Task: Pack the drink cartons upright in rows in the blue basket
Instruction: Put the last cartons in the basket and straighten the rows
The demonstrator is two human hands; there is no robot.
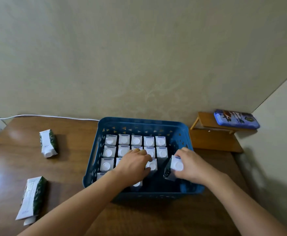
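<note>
The blue basket [139, 124] stands on the brown table and holds several white-capped drink cartons [136, 140] upright in rows. My left hand [134, 165] reaches into the basket's middle, fingers curled round a carton [152, 165] in the third row. My right hand [189, 165] grips a tilted carton [175, 166] by its top at the basket's right side, above a gap. Two more cartons lie flat on the table to the left, one far [48, 143] and one near [33, 198].
A white cable [42, 116] runs along the table's back edge. A small wooden stand [207, 122] at the right carries a blue pencil case [236, 121]. The beige wall rises directly behind the basket.
</note>
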